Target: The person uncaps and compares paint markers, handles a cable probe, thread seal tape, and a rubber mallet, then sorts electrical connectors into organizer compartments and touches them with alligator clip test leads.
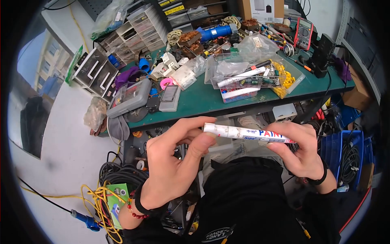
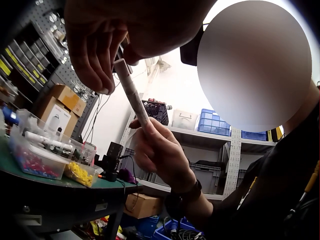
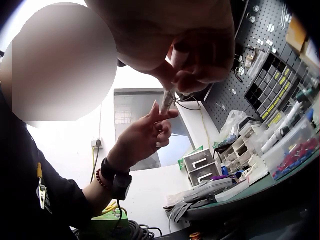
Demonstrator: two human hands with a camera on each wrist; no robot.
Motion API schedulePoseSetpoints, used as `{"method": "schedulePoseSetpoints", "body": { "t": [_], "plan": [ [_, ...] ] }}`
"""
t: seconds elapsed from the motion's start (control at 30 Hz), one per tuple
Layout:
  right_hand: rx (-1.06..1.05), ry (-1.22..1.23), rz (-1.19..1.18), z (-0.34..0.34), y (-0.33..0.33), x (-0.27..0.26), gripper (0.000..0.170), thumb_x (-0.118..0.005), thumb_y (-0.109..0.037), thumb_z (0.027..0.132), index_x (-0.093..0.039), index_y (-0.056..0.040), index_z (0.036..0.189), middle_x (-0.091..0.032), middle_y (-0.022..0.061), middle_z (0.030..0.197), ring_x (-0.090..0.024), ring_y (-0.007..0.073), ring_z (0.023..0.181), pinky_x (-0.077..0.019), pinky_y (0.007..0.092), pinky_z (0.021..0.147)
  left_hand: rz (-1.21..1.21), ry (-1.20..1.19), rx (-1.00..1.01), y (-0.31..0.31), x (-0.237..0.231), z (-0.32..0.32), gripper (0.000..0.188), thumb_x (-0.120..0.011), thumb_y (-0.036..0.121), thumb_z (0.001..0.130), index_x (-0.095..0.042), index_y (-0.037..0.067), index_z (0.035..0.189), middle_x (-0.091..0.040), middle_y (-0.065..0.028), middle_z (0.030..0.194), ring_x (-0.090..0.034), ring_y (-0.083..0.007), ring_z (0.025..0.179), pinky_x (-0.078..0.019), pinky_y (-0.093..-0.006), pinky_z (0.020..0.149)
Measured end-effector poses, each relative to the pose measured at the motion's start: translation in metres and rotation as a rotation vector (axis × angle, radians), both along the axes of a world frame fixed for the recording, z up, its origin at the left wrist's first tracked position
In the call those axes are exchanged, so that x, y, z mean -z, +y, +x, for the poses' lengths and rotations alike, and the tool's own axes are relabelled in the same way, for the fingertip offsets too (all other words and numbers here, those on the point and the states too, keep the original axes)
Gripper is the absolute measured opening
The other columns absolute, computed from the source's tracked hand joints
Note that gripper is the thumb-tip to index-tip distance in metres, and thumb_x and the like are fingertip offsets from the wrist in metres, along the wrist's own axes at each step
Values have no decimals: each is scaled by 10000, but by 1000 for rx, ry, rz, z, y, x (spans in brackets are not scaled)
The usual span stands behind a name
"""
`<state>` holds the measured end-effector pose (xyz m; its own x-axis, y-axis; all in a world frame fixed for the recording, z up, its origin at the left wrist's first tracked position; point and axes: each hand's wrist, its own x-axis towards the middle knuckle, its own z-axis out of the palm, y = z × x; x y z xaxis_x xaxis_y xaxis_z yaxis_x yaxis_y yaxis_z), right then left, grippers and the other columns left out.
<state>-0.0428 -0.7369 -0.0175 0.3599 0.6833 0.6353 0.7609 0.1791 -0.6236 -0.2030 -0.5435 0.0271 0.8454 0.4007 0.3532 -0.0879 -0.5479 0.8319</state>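
Observation:
A white paint marker [image 1: 239, 133] with blue and red lettering lies almost level in front of the person's body, held at both ends. The left hand [image 1: 172, 152] pinches its capped end between thumb and index finger. At the lettered end, the right hand [image 1: 300, 148] grips the barrel with its thumb below and index finger above, covering part of the print. In the left wrist view the marker [image 2: 132, 95] slants between the two hands, the right hand [image 2: 161, 150] lower. From the right wrist, the left hand [image 3: 142, 135] shows thumb and index finger meeting at the marker's end.
Beyond the hands stands a green workbench [image 1: 195, 116]. On it are a clear plastic box [image 1: 211, 75] of pens, yellow connectors [image 1: 286, 79], a grey case [image 1: 130, 97] and a multimeter [image 1: 303, 34]. Coiled cables [image 1: 122, 173] lie at left; a blue crate [image 1: 339, 162] stands at right.

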Motion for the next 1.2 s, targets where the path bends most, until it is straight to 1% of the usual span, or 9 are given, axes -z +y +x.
{"method": "schedulePoseSetpoints", "body": {
  "t": [0.07,0.17,0.4,0.6,0.67,0.9,0.97,1.07,1.2],
  "plan": [
    [50,-122,4,0,1,0,202,-725,-68,805,-670,4,986,-627,85,702,-578,186,528,-427,279,482,-23,22,4,1,0,0,219,-619,96,933,-634,-49,1096,-703,-108,814,-657,-122,695,-514,-239,645],
    [51,-177,20,1,2,0,207,-736,-73,788,-676,-2,973,-603,76,672,-546,186,494,-398,287,449,-118,26,21,2,3,2,199,-602,93,945,-629,-57,1073,-703,-108,809,-648,-105,689,-508,-227,627],
    [13,-174,-8,-1,-1,-1,214,-748,-89,778,-681,0,961,-604,67,635,-542,201,462,-400,295,437,-171,-35,23,-2,4,-1,146,-573,34,944,-617,-83,1020,-698,-123,802,-650,-116,679,-530,-224,622],
    [-68,-48,0,-1,-2,0,210,-749,-112,801,-681,13,955,-651,95,675,-601,219,502,-436,284,453,-181,-36,20,-2,5,-2,190,-575,122,964,-598,-66,961,-675,-96,750,-630,-104,638,-509,-218,592],
    [-79,20,88,-1,0,3,222,-757,-122,808,-672,11,964,-666,83,710,-627,202,539,-459,266,485,-164,-19,-15,-6,3,-1,212,-558,156,976,-584,-47,923,-661,-84,723,-616,-95,617,-487,-209,573],
    [-48,95,78,-1,-9,-1,267,-796,-112,780,-653,-11,982,-687,75,830,-653,126,610,-469,243,524,-68,22,-49,-4,6,-2,279,-492,199,1004,-573,-20,851,-610,-49,634,-559,-67,547,-422,-200,518],
    [-28,141,201,-2,-7,5,275,-801,-77,765,-655,1,985,-691,83,852,-658,114,623,-480,235,538,-52,7,-83,-3,10,-2,348,-463,229,1016,-566,-17,793,-566,-32,580,-513,-57,501,-392,-212,491],
    [-44,237,247,-6,-8,8,279,-800,-51,756,-656,13,987,-695,87,874,-670,121,646,-497,226,562,-81,15,-94,-3,8,0,365,-456,221,1021,-564,-21,770,-551,-26,569,-491,-54,488,-379,-216,479],
    [-33,207,271,-5,-7,8,276,-799,-42,753,-660,21,983,-696,93,881,-680,130,660,-511,222,580,-105,-14,-99,-6,8,2,374,-450,207,1026,-567,-16,749,-538,-22,553,-478,-50,480,-365,-210,468]
  ]
}}
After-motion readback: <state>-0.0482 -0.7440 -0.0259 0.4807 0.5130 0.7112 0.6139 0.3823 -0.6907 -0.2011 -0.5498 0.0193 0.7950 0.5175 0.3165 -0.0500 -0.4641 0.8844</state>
